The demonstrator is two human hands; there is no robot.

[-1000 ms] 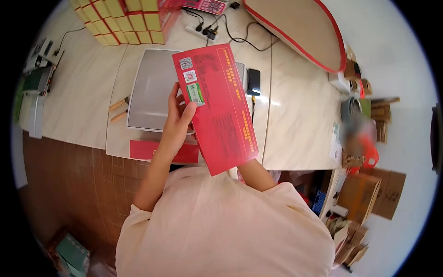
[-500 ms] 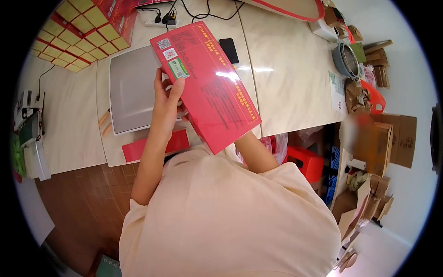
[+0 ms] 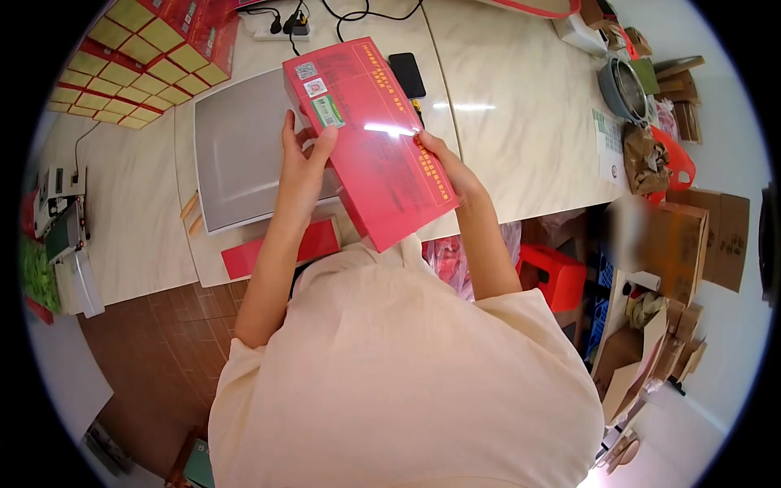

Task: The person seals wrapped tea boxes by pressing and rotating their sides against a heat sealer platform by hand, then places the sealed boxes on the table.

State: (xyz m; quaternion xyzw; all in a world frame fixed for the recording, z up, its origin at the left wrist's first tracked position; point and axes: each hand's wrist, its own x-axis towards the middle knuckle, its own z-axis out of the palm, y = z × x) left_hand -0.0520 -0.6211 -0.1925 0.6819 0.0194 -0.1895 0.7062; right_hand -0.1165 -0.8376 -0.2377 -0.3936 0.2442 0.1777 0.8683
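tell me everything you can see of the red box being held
The red box is long, shallow and glossy, probably printed card, with a bright glare on its upper face. That face carries a QR code, a round-emblem sticker, a green-and-white label, faint dark print and yellow lettering along one long edge. It looks closed and is held at a slant, the left hand and right hand gripping opposite long sides.

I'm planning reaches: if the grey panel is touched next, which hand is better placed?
Probably the left hand: holding the red box, it overlaps the grey panel in view; the right hand holds the opposite side.
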